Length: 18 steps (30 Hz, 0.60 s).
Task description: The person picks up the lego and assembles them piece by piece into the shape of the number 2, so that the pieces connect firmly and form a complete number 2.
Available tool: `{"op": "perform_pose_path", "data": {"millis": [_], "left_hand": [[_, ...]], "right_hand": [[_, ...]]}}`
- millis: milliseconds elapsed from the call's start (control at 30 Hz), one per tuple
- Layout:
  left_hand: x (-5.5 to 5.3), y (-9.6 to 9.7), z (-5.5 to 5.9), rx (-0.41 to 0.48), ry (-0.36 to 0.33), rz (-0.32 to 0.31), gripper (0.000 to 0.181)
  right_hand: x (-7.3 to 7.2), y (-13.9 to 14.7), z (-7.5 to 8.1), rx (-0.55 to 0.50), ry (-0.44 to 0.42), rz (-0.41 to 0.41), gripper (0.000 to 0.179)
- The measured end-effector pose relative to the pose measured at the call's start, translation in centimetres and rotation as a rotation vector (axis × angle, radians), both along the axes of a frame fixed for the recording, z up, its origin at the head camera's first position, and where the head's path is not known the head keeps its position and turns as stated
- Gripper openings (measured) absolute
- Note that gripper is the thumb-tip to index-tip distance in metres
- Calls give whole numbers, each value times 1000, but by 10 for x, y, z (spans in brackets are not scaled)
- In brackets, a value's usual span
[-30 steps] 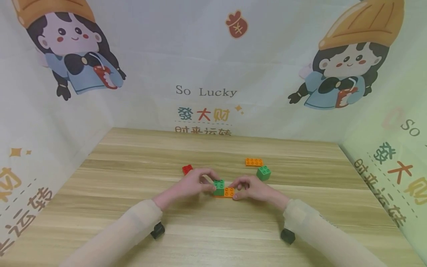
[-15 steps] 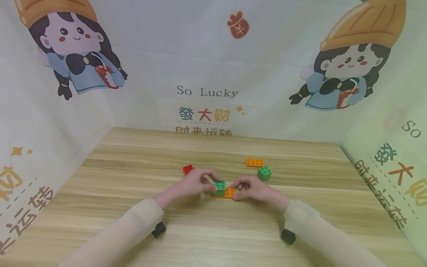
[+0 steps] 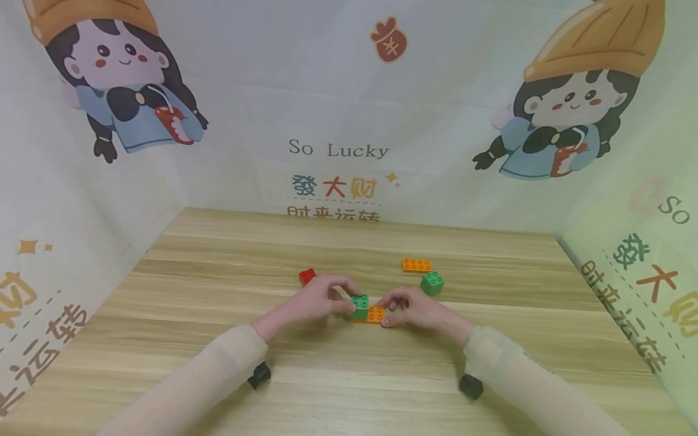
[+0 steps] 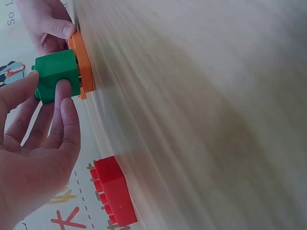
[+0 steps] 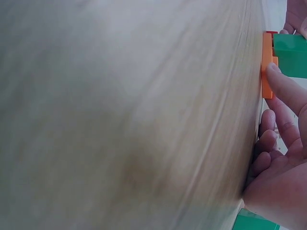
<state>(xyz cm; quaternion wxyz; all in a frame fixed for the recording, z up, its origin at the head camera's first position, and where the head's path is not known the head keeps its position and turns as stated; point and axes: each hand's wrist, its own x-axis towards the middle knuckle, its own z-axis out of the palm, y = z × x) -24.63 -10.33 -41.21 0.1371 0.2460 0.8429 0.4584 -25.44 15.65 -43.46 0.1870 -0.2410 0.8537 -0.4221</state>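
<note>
Near the middle of the table, a green toy building block [image 3: 359, 307] sits over the left half of an orange studded plate [image 3: 376, 313]. My left hand [image 3: 324, 298] pinches the green block between thumb and fingers, as the left wrist view also shows. With its thumb and fingers, my right hand [image 3: 417, 307] grips the right end of the orange plate, which lies on the tabletop. In the left wrist view a thin gap shows between the green block [image 4: 57, 72] and the orange plate [image 4: 82, 62]; I cannot tell whether they are fully joined.
A red block [image 3: 307, 276] lies just behind my left hand. Beyond my right hand are a second green block [image 3: 432, 283] and another orange plate [image 3: 417, 265]. Printed cloth [image 3: 240, 145] hangs around the wooden table [image 3: 349, 381] at the back and sides.
Both hands keep their hold on the same pieces. Only a slight shift of the whole head view shows; nothing else has visibly moved.
</note>
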Motion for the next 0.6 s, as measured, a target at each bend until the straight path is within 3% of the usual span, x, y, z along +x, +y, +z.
{"op": "perform_pose_path", "data": {"millis": [300,600], "left_hand": [[1,0,2,-22,19,3,27],[0,0,6,-20,-4,-35,26]], "right_hand": [[0,0,0,-8,13,15,33],[0,0,-1,7,33,12,33]]}}
